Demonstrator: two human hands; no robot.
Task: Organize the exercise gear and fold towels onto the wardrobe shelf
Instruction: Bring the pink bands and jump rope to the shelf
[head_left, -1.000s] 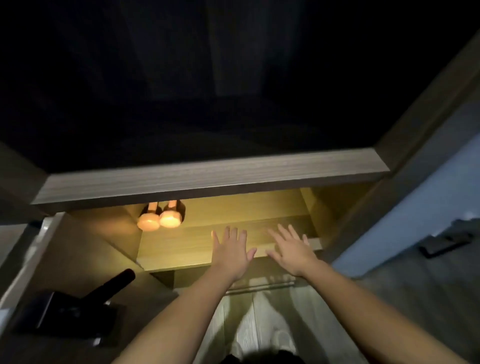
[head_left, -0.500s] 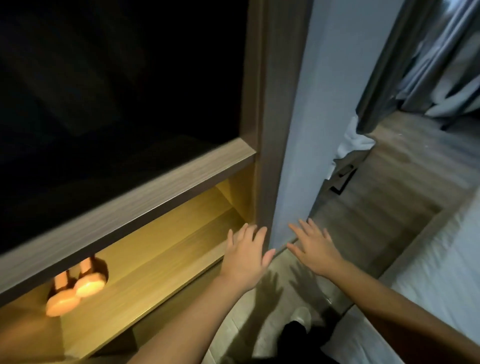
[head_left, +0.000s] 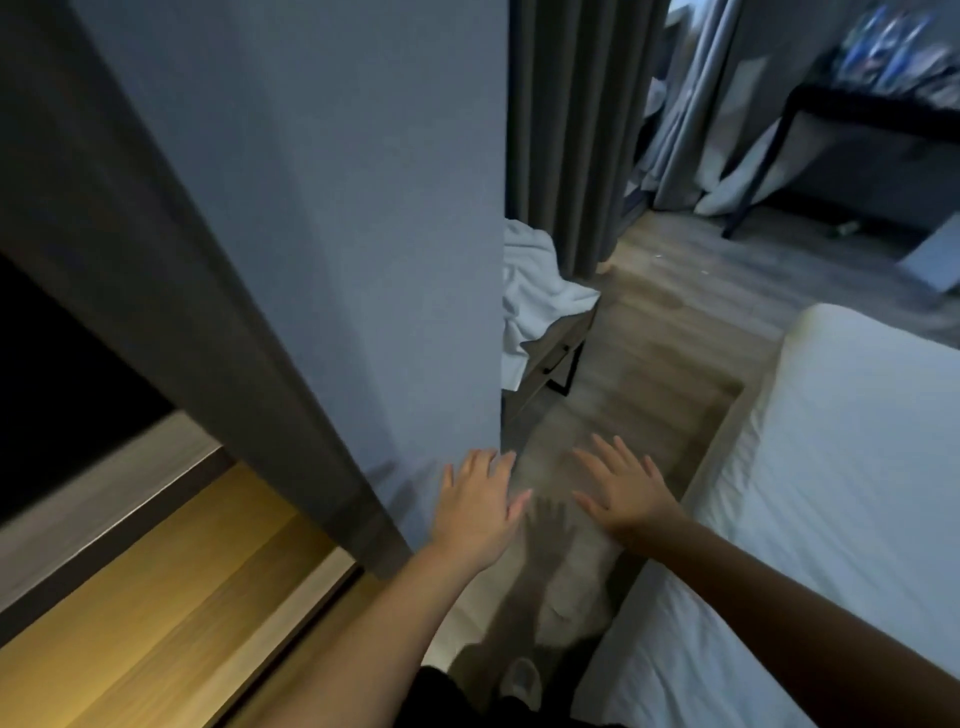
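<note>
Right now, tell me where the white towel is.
In the head view the white towel lies crumpled mid-frame on a low wooden table, just behind the wall corner, left of the bed.

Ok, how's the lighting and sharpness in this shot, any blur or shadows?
Head view: dim bluish room light, warm yellow glow on the wardrobe shelf; motion blur streaks the grey board above it; the left hand and right hand cast soft shadows on the floor.

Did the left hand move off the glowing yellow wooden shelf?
Yes: the left hand went right, off the glowing yellow wooden shelf, to the grey wardrobe side.
</note>
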